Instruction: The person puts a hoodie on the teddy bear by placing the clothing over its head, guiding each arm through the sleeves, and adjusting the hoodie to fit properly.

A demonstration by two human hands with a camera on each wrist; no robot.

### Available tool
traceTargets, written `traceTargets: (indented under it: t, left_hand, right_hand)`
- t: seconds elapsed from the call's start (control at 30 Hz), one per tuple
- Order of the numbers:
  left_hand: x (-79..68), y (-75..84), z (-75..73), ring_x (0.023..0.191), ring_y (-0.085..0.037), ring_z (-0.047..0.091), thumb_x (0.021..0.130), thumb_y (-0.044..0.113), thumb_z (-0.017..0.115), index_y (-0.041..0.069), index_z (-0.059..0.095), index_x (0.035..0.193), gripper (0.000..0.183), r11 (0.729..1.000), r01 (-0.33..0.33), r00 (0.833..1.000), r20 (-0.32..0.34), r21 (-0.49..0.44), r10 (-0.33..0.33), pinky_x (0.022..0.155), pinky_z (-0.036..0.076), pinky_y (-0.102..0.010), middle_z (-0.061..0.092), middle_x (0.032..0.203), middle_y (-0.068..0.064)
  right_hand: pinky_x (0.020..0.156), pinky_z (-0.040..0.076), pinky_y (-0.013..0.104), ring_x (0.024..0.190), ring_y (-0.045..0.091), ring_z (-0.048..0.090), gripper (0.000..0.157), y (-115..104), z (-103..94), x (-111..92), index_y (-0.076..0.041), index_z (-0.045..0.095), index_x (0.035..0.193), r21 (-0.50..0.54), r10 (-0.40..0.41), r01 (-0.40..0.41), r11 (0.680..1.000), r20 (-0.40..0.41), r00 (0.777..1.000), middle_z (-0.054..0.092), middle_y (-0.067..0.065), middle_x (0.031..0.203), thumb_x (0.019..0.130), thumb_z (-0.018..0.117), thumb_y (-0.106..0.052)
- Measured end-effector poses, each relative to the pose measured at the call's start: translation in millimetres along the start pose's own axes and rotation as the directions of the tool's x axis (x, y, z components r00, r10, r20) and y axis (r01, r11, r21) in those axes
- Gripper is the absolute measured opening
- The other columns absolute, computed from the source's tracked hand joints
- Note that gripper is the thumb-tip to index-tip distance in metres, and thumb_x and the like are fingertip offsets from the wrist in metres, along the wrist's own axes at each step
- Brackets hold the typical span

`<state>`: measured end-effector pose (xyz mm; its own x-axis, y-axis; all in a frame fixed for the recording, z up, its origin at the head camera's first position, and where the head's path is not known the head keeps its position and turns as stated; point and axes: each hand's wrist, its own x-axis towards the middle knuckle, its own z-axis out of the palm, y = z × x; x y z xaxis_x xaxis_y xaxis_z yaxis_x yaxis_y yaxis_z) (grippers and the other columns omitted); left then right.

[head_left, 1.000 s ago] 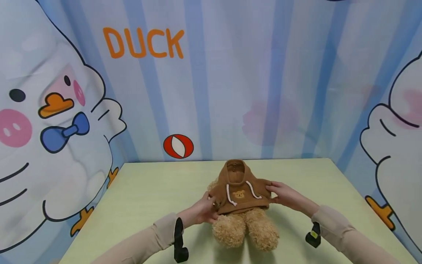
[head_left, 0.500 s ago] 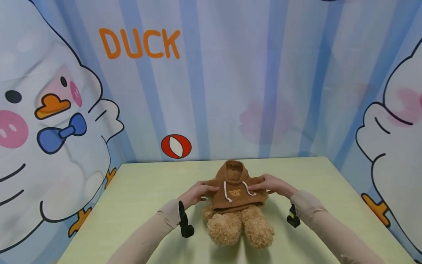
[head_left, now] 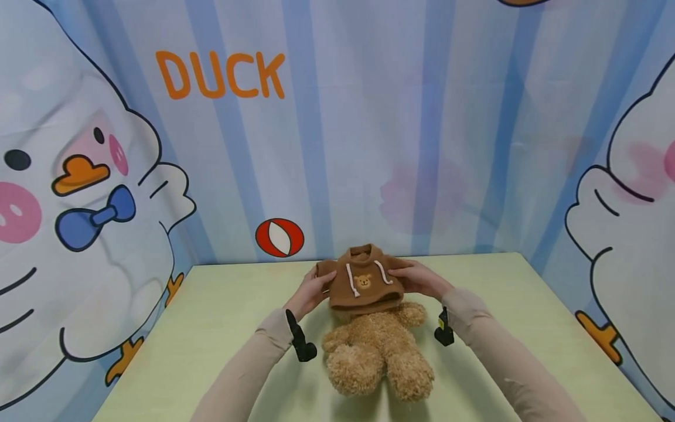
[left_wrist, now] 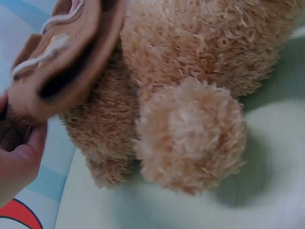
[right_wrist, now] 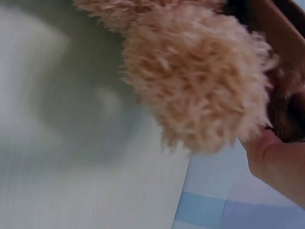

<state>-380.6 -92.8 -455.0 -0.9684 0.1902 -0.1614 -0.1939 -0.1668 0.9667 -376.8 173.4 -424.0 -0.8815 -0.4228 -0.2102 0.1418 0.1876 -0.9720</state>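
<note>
A small brown hoodie (head_left: 367,284) with white drawstrings and a bear patch is held up at the head end of a fluffy tan teddy bear (head_left: 374,346). The bear lies on its back, legs toward me; its head is hidden behind the hoodie. My left hand (head_left: 311,291) pinches the hoodie's left side near the sleeve, thumb in front. On the other side my right hand (head_left: 422,278) grips the hoodie by its right sleeve. In the left wrist view the hoodie's hem (left_wrist: 71,71) gapes open beside the bear's fur; the right wrist view shows a furry paw (right_wrist: 198,78) close up.
The pale green table (head_left: 237,340) runs back to a blue striped curtain (head_left: 358,129) printed with ducks and a red ball. Black camera straps (head_left: 302,340) sit on both wrists.
The hoodie has moved up off the bear's body toward its head, baring the belly and both arms. Both hands shifted from the sleeves' lower ends up and away with it.
</note>
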Motion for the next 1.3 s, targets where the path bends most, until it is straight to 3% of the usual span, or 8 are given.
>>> traceTargets:
  t: [0.13, 0.27, 0.4, 0.57, 0.77, 0.9, 1.03, 1.3]
  left_hand:
    - [19.0, -27.1, -12.1, 0.087, -0.02, 0.057, 0.083, 0.027, 0.061, 0.005, 0.036, 0.131, 0.058, 0.996, 0.085, 0.996, 0.003, 0.028, -0.085, 0.076, 0.047, -0.035, 0.055, 0.106, -0.012]
    - [-2.6, -18.9, 2.6, 0.12, -0.038, 0.042, 0.083, 0.038, 0.06, -0.003, 0.025, 0.137, 0.076, 0.949, 0.294, 0.955, -0.067, 0.111, -0.288, 0.092, 0.041, -0.045, 0.033, 0.136, -0.025]
    - [-25.0, -6.5, 11.6, 0.128, -0.053, 0.014, 0.086, 0.038, 0.056, 0.0, -0.006, 0.142, 0.092, 0.934, 0.342, 0.938, 0.024, 0.107, -0.346, 0.098, 0.03, -0.058, -0.003, 0.145, -0.029]
    - [-34.6, 1.0, 15.1, 0.128, -0.047, 0.025, 0.092, 0.023, 0.049, 0.004, 0.012, 0.142, 0.065, 0.963, 0.244, 0.956, 0.139, 0.117, -0.259, 0.094, 0.036, -0.055, 0.016, 0.144, -0.026]
    - [-22.7, -0.9, 11.4, 0.127, -0.039, 0.032, 0.093, 0.021, 0.047, 0.015, 0.022, 0.139, 0.053, 0.986, 0.142, 0.979, 0.137, 0.086, -0.153, 0.09, 0.039, -0.057, 0.029, 0.14, -0.018]
    - [-24.4, 11.6, 13.9, 0.122, -0.039, 0.041, 0.093, 0.025, 0.046, 0.015, 0.027, 0.137, 0.048, 0.994, 0.059, 0.987, 0.143, 0.093, -0.072, 0.089, 0.041, -0.056, 0.036, 0.136, -0.016]
    - [-26.8, 25.9, 15.3, 0.116, -0.037, 0.047, 0.092, 0.031, 0.047, 0.014, 0.034, 0.132, 0.046, 0.986, -0.027, 0.992, 0.128, 0.163, 0.005, 0.085, 0.044, -0.053, 0.043, 0.129, -0.017]
    - [-28.6, 52.2, 18.8, 0.11, -0.03, 0.052, 0.092, 0.035, 0.044, 0.016, 0.039, 0.129, 0.042, 0.975, -0.139, 0.986, 0.117, 0.172, 0.119, 0.087, 0.045, -0.048, 0.048, 0.124, -0.015]
  right_hand:
    - [0.077, 0.049, 0.031, 0.082, 0.009, 0.059, 0.057, 7, 4.8, 5, 0.004, 0.023, 0.138, -0.041, 0.064, -0.067, 0.997, -0.059, 0.996, 0.056, 0.009, 0.106, 0.092, 0.048, -0.021]
    - [0.081, 0.047, 0.033, 0.102, 0.02, 0.053, 0.063, 15, 7.3, 4, 0.008, 0.028, 0.133, -0.118, 0.133, -0.139, 0.983, -0.059, 0.989, 0.046, 0.019, 0.122, 0.09, 0.051, -0.032]
    - [0.084, 0.046, 0.035, 0.114, 0.028, 0.047, 0.074, 24, 8.0, -1, 0.005, 0.025, 0.135, -0.155, 0.224, -0.219, 0.963, 0.013, 0.974, 0.035, 0.022, 0.135, 0.087, 0.049, -0.045]
    - [0.082, 0.047, 0.034, 0.109, 0.025, 0.052, 0.077, 30, 11.8, -4, 0.002, 0.022, 0.139, -0.153, 0.201, -0.193, 0.969, 0.036, 0.979, 0.039, 0.021, 0.133, 0.087, 0.048, -0.049]
    - [0.097, 0.036, 0.045, 0.132, 0.039, 0.023, 0.079, 18, 16.5, -8, -0.002, 0.001, 0.143, -0.16, 0.04, -0.038, 0.986, 0.007, 0.999, 0.01, 0.023, 0.147, 0.09, 0.049, -0.036]
    - [0.087, 0.044, 0.044, 0.117, 0.034, 0.045, 0.076, 2, 20.2, -13, -0.01, 0.004, 0.144, -0.154, -0.105, 0.099, 0.983, -0.029, 0.994, 0.025, 0.022, 0.142, 0.089, 0.053, -0.03]
    - [0.061, 0.045, 0.036, 0.067, 0.016, 0.053, 0.06, -14, 22.5, -16, -0.013, 0.019, 0.141, -0.236, -0.279, 0.264, 0.935, -0.035, 0.96, 0.055, 0.013, 0.093, 0.091, 0.05, -0.024]
    - [0.059, 0.037, 0.028, 0.057, 0.007, 0.041, 0.059, -44, 28.8, -15, -0.013, 0.006, 0.144, -0.491, -0.472, 0.394, 0.777, -0.039, 0.881, 0.05, 0.012, 0.08, 0.096, 0.039, -0.021]
